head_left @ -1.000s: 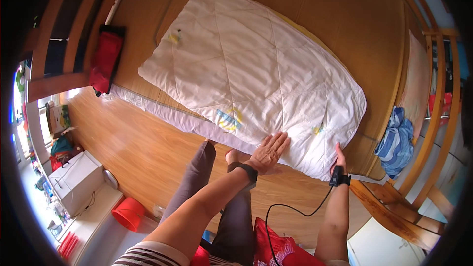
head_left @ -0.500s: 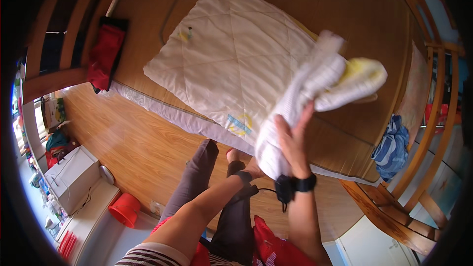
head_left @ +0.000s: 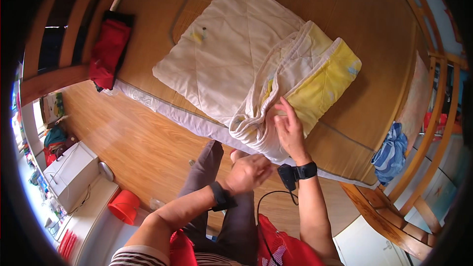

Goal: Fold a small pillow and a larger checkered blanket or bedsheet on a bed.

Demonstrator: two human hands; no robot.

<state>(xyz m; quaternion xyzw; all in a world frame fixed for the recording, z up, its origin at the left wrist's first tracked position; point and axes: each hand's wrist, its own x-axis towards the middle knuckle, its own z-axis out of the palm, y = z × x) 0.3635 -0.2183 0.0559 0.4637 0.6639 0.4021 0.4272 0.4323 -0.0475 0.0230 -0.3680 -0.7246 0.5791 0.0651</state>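
Observation:
A pale quilt with stitched squares lies on the brown bed mat, its right part folded over and showing a yellow side. Bunched layers run down the fold toward the bed's near edge. My right hand is against the folded part, thumb and fingers apart, gripping nothing that I can see. Off the quilt's near corner, my left hand hovers over my legs with its fingers curled in, a little blurred; nothing shows in it. Both wrists wear black bands.
The brown mat extends right of the quilt. A red and black cloth hangs at the bed's left end, and a blue striped cloth lies at the right. Wooden rails flank the bed. A red bucket stands lower left.
The raised white and yellow part of the quilt has come down and lies folded over the rest. My left hand has let go and drawn back; my right hand has loosened from the cloth.

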